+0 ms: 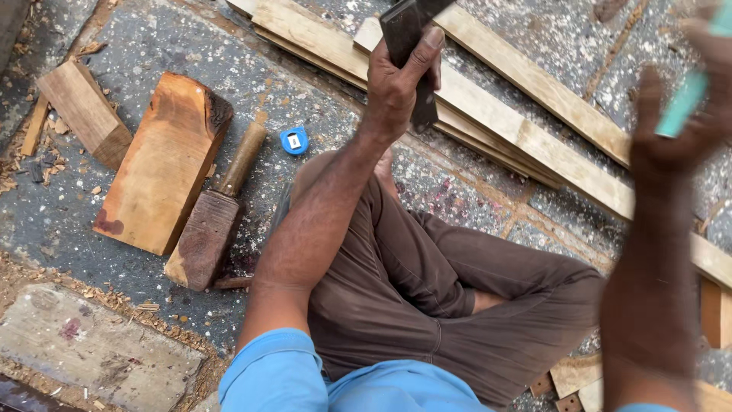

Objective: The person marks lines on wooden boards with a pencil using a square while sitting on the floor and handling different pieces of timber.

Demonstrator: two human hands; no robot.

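Note:
My left hand (398,80) is raised over my knee and grips a dark flat tool (404,34) that looks like a metal blade or sharpening block, thumb along its edge. My right hand (675,114) is blurred at the right edge and is closed on a thin teal object (686,95). I sit cross-legged on the stone floor in brown trousers (442,297). Long wooden planks (526,130) lie under and beyond both hands.
A wooden mallet (213,221) lies left of my knee beside a thick reddish wood block (164,164). A small blue tape measure (294,140) sits on the floor. Another wood offcut (84,111) lies at the far left among shavings. A stone slab (91,351) is at bottom left.

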